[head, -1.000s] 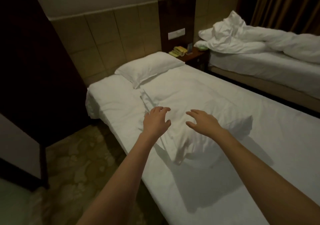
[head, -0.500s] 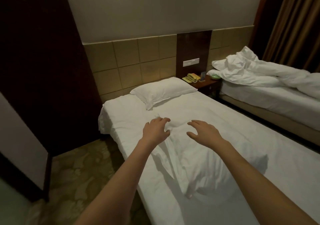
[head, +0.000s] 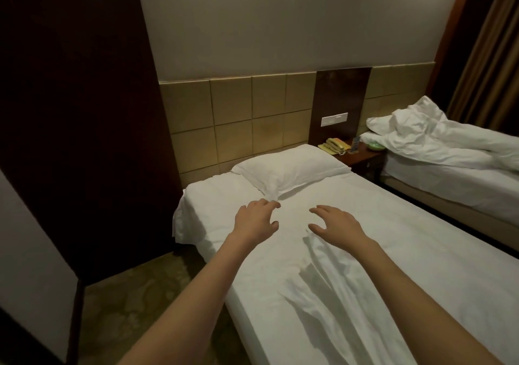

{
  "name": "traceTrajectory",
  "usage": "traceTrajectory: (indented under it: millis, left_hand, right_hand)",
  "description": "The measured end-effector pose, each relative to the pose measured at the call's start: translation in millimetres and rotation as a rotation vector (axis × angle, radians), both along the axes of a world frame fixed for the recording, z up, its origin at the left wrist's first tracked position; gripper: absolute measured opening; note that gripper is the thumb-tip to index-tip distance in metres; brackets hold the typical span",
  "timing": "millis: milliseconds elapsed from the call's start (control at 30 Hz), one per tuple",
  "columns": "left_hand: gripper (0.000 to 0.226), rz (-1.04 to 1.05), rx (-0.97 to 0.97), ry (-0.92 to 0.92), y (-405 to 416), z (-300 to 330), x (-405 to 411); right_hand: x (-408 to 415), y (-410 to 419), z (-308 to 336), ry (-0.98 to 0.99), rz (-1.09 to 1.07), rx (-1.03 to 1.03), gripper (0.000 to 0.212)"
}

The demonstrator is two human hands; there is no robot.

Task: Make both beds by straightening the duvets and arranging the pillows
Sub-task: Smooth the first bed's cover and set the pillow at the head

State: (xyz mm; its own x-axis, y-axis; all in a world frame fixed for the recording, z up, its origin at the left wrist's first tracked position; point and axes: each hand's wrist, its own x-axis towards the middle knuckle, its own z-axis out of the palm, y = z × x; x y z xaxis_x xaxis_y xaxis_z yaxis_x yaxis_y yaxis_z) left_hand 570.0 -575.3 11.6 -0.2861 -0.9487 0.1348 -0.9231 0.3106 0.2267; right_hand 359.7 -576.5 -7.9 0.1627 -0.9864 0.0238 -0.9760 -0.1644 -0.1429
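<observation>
view: head, one camera only | looks: forward and down along near bed | close: both hands, arms near

The near bed had lots of flat white room past both hands. A pillow sat at the top, close to the left hand. A bumpy fold of cloth lay under the right hand. A dark cupboard stood on the left side.
</observation>
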Motion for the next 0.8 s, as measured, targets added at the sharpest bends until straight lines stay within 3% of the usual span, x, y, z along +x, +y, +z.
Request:
traceTrajectory:
  millis: [267, 800]
  left_hand:
    - [0.046, -0.044, 0.005, -0.008, -126.0, -3.2, 58.1]
    - [0.046, -0.048, 0.092, -0.030, -433.1, -31.2, 71.2]
  right_hand:
    - [53.9, -114.3, -7.8, -0.011, -0.045, 0.010, 0.053]
    - [67.9, -425.9, -46.3, -0.061, -0.035, 0.085, 0.051]
